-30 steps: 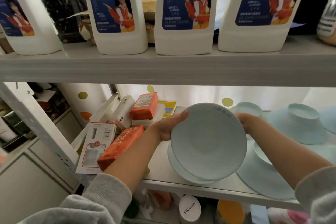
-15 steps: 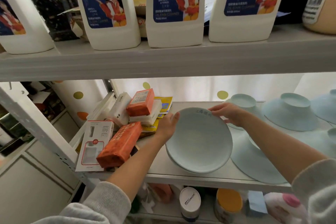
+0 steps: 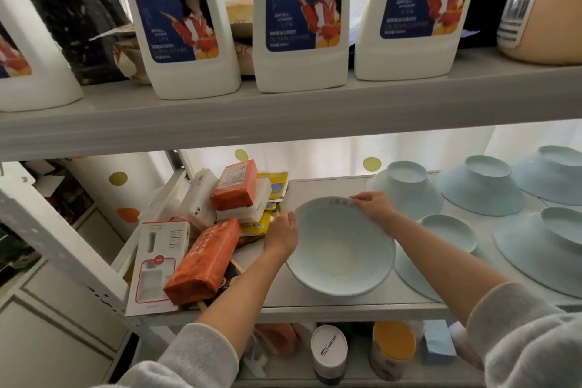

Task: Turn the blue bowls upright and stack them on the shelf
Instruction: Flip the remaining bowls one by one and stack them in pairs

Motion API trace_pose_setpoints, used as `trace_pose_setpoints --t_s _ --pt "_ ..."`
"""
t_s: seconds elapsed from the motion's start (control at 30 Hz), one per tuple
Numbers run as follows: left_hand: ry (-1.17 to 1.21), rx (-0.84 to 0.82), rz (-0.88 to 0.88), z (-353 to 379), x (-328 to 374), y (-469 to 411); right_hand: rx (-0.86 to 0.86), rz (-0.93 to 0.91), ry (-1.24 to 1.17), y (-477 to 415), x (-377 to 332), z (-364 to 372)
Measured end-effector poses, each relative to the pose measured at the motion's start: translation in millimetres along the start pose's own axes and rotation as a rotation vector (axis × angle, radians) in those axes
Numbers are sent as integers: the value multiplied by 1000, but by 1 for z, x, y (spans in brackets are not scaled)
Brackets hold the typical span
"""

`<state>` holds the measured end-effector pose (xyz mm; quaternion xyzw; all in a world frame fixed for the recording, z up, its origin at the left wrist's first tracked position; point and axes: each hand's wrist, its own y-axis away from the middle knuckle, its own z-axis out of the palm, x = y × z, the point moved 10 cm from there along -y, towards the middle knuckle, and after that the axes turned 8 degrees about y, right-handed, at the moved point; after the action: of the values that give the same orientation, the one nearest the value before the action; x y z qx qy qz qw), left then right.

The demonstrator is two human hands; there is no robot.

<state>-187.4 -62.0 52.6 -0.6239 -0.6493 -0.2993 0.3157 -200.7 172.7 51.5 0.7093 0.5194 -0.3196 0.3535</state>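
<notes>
A pale blue bowl [image 3: 341, 249] stands upright on the middle shelf [image 3: 346, 305], near its front edge. My left hand [image 3: 282, 233] grips its left rim and my right hand [image 3: 374, 206] pinches its far rim. Several more blue bowls lie upside down to the right: one just behind my right hand [image 3: 406, 189], one further right [image 3: 482, 186], one at the far right [image 3: 554, 173], a large one at the front right [image 3: 548, 242], and one partly hidden under my right forearm [image 3: 447, 233].
A pile of orange packets [image 3: 204, 258] and white boxes [image 3: 157, 264] crowds the shelf's left end, close to my left hand. White cleaner bottles [image 3: 302, 25] line the upper shelf overhead. Cans [image 3: 329, 350] stand on the shelf below.
The bowl was held tilted toward me above the shelf. Both hands have lowered it so that it sits level and upright on the shelf.
</notes>
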Motion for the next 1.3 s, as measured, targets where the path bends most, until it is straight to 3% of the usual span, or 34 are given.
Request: trace_pose_setpoints --t_s 0.17,0.3,0.5,0.67,0.8,1.03,1.2,1.3 --pt "-227 85 49 -10 13 4 125 -78 152 17 -1 -22" --pt "-328 238 314 -16 70 15 315 -131 342 33 13 -80" --pt "-409 59 754 61 140 51 317 -305 828 58 52 -131" --pt "-634 -97 938 160 180 87 182 -408 1054 75 102 -147" --pt "-597 -388 947 222 192 112 111 -553 1167 93 135 -139" --pt "-530 -307 911 233 213 117 211 -885 1005 94 122 -162" --pt "-432 -419 707 240 200 106 152 -1027 946 88 117 -159" --pt "-256 -495 573 232 210 97 82 -1033 938 73 111 -171"
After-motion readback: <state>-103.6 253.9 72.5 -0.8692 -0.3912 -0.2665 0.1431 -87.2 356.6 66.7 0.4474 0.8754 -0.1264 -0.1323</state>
